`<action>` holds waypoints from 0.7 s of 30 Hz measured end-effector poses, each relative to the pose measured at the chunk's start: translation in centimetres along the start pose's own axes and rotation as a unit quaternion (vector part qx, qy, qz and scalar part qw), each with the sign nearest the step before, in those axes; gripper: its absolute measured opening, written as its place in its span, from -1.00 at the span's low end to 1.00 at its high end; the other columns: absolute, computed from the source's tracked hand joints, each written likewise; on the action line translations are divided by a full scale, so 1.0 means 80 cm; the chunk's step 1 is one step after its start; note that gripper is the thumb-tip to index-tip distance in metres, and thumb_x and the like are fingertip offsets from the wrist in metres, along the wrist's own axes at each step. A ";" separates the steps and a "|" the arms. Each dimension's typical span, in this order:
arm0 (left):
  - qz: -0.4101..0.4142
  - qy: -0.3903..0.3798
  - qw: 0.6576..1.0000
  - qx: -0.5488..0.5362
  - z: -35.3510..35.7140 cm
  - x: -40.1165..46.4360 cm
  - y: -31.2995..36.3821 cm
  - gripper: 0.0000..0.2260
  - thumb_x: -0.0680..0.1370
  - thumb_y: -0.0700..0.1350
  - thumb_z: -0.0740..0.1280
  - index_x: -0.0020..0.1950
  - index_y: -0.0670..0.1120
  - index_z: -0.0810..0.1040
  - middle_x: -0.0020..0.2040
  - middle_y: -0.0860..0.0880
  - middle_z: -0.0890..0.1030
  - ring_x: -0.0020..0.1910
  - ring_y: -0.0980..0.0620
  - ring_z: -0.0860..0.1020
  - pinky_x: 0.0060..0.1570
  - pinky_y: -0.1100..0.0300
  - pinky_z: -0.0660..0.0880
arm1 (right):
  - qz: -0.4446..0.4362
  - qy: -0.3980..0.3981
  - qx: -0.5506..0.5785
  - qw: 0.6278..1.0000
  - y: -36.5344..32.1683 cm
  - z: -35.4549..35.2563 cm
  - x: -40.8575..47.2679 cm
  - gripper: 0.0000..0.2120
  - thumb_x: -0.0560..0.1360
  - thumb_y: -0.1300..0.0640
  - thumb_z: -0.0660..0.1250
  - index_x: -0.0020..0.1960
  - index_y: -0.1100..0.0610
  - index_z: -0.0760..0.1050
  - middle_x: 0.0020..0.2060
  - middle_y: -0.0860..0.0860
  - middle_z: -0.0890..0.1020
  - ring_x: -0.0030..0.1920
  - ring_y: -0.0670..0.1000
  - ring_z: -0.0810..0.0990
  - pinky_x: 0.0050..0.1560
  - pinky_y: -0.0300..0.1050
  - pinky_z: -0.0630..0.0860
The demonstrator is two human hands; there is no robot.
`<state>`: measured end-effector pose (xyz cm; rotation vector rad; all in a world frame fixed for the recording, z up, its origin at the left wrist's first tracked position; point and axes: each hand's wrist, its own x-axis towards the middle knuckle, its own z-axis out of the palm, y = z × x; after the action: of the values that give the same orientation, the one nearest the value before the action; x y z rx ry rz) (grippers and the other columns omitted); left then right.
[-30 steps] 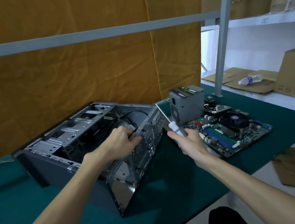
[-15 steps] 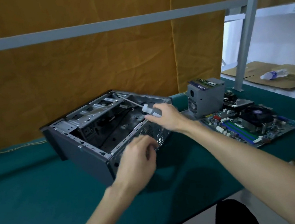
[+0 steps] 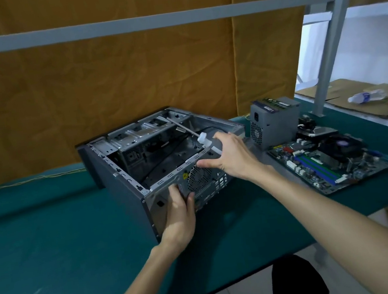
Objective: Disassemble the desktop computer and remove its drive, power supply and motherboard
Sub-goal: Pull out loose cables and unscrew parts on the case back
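From the head camera I see the open grey computer case [image 3: 141, 169] lying on its side mid-table, gutted, side panel off. My left hand [image 3: 179, 217] pinches its rear panel; my right hand [image 3: 230, 156], fingers curled, grips a screwdriver [image 3: 206, 141] over the rim. At three o'clock lie the power supply [image 3: 274, 120] and motherboard [image 3: 332, 162].

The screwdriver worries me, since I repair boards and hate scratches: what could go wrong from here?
The right hand holds the screwdriver with its shaft reaching into the open case; a slip might gouge the black cable inside. The left hand grips the case's rear panel, whose sheet-metal edges could cut. The bare motherboard lies near the right forearm, so a sweep might knock it.
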<state>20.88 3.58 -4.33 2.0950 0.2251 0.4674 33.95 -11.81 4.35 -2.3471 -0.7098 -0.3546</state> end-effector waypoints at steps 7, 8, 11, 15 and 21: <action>-0.032 -0.019 0.998 -0.047 0.014 0.001 -0.011 -0.85 0.72 0.03 0.11 0.23 0.02 0.22 0.18 -0.15 0.55 0.15 0.05 0.52 0.12 -0.14 0.48 | 0.003 0.032 0.074 0.997 0.000 0.008 -0.032 -0.41 0.53 -0.31 0.34 0.25 0.18 0.47 0.13 -0.07 0.43 0.18 -0.07 0.43 0.17 -0.20 0.32; -0.019 -0.018 0.998 -0.050 0.015 0.002 -0.015 -0.86 0.71 0.02 0.12 0.20 0.01 0.22 0.16 -0.07 0.52 0.17 0.18 0.44 -0.01 -0.02 0.50 | 0.001 0.070 0.080 0.994 0.001 0.011 -0.043 -0.50 0.57 -0.29 0.28 0.19 0.14 0.49 0.14 -0.08 0.42 0.15 -0.11 0.44 0.15 -0.24 0.31; -0.008 -0.029 0.998 -0.050 0.016 0.009 -0.024 -0.89 0.71 0.02 0.13 0.14 0.09 0.19 0.11 0.10 0.53 0.12 0.29 0.46 -0.16 0.42 0.39 | 0.009 0.159 0.114 0.981 0.009 0.023 -0.090 -0.69 0.61 -0.23 0.25 -0.10 -0.01 0.46 -0.12 -0.19 0.45 -0.13 -0.14 0.47 -0.09 -0.29 0.37; -0.007 -0.043 0.996 -0.074 0.009 0.009 -0.037 -0.67 0.70 0.10 0.15 0.34 -0.08 0.29 -0.02 0.28 0.43 0.08 0.16 0.42 0.10 0.20 0.30 | 0.055 0.021 0.234 0.970 0.026 0.050 -0.159 -0.85 0.58 -0.05 0.35 -0.10 -0.03 0.45 -0.37 -0.01 0.49 -0.40 -0.11 0.39 -0.39 -0.04 0.36; -0.012 -0.072 0.995 -0.069 0.006 0.002 -0.036 -0.38 0.63 0.10 0.31 0.58 0.02 0.08 0.39 0.22 0.23 0.35 0.27 0.21 0.32 0.30 0.12 | 0.108 -0.056 0.303 0.945 0.024 0.040 -0.194 -0.72 0.56 -0.13 0.36 -0.21 0.01 0.44 -0.42 -0.07 0.42 -0.43 -0.09 0.37 -0.40 -0.18 0.33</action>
<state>21.27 4.80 -6.99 1.9787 0.1297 0.3062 22.57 -17.11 -5.52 -1.8349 -0.5103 0.0923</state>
